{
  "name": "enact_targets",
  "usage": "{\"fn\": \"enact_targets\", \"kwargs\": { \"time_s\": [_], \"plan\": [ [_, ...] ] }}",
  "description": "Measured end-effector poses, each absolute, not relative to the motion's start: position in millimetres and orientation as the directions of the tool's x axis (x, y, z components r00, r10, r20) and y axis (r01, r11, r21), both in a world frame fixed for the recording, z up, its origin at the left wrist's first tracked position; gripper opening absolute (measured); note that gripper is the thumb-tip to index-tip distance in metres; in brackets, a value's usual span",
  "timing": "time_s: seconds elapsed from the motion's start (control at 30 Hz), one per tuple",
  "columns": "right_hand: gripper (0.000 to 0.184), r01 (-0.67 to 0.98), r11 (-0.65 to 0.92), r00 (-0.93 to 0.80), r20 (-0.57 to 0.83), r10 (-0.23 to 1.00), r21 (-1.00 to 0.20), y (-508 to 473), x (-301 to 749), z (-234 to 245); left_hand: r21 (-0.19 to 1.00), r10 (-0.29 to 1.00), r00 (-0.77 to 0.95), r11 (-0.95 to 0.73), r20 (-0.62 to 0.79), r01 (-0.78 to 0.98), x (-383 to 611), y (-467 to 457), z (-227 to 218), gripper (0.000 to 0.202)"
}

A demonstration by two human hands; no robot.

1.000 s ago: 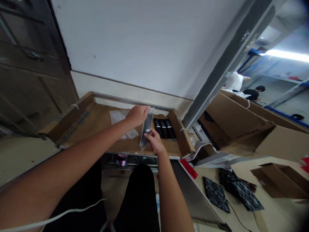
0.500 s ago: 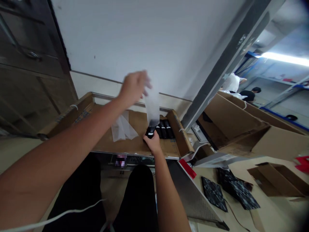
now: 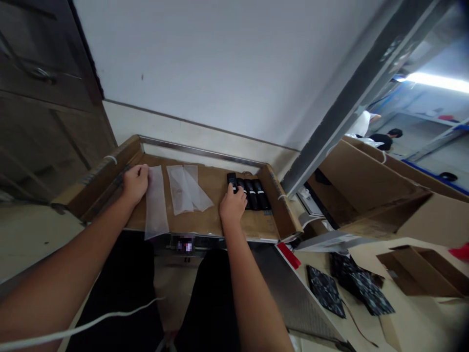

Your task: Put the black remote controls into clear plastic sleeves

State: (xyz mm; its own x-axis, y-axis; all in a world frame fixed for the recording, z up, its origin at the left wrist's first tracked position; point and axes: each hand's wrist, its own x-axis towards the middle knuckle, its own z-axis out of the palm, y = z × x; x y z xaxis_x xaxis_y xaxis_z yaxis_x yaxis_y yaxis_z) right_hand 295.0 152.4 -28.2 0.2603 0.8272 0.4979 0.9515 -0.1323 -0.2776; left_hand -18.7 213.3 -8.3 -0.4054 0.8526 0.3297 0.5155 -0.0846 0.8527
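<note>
My left hand [image 3: 135, 184] is closed on the upper end of a long translucent plastic bag [image 3: 157, 208], which hangs flat over the left part of a cardboard-lined tray [image 3: 200, 225]. My right hand [image 3: 233, 204] has its fingers on a black tube [image 3: 231, 179] at the left end of a row. Several more black tubes [image 3: 252, 193] with white bands lie side by side there, against the tray's right wall. Between my hands, other translucent bags [image 3: 186, 189] lie overlapping on the cardboard.
A white wall [image 3: 212, 63] rises behind the tray. To the right stand a large open cardboard box [image 3: 381, 181] and a smaller box [image 3: 421, 271]. Dark patterned pouches [image 3: 326, 291] lie lower right. A white cable [image 3: 106, 318] crosses my lap. Other people [image 3: 384, 139] are in the background.
My left hand has come down and left from above the tray with the translucent bag, which was over the black tube's upper end. The tube now lies uncovered beside the row under my right hand.
</note>
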Motion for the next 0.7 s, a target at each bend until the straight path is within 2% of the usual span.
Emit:
{"fn": "enact_targets", "kwargs": {
  "time_s": [0.23, 0.4, 0.5, 0.6, 0.7],
  "plan": [
    [0.033, 0.936, -0.176, 0.319, 0.519, 0.793, -0.306, 159, 300, -32, 0.821, 0.885, -0.331, -0.093, 0.327, 0.563, -20, 229, -17, 0.03],
    [0.03, 0.942, -0.11, 0.29, 0.605, 0.741, -0.316, 161, 301, -30, 0.844, 0.867, -0.344, -0.146, 0.361, 0.516, -25, 228, -23, 0.031],
    [0.024, 0.957, -0.014, 0.205, 0.637, 0.743, -0.291, 156, 296, -25, 0.845, 0.867, -0.343, -0.15, 0.362, 0.513, -24, 227, -22, 0.028],
    [0.019, 0.962, 0.09, 0.099, 0.64, 0.762, -0.257, 152, 292, -19, 0.872, 0.865, -0.41, -0.062, 0.29, 0.486, -16, 233, -18, 0.028],
    [0.017, 0.964, 0.104, 0.078, 0.629, 0.773, -0.247, 152, 290, -17, 0.849, 0.865, -0.443, 0.038, 0.236, 0.527, -3, 252, -10, 0.033]
  ]
}}
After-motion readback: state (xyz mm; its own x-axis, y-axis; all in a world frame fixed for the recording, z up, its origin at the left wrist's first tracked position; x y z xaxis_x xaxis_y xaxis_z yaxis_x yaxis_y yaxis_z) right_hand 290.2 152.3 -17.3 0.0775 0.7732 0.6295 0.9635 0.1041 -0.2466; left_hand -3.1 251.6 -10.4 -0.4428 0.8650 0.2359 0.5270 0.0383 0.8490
